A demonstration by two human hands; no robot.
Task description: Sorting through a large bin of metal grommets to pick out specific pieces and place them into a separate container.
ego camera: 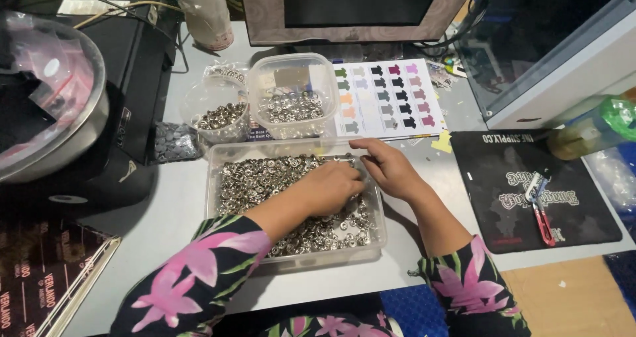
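While my left hand (331, 186) lay curled among the metal snap buttons (258, 178) in the clear tray (215, 178) on the table (172, 211), its grip unreadable, my right hand (387, 168) rested loosely open on the tray's rim, holding nothing, most buttons unsorted.

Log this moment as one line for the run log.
left hand: in metal snaps | right hand: at clear tray rim | view: head

1. Clear plastic tray (218, 153): rectangular, shallow, flat on the grey table, near the front edge.
2. Metal snap buttons (255, 178): small, silver, round; loose heap covering the tray's floor, partly hidden under two hands.
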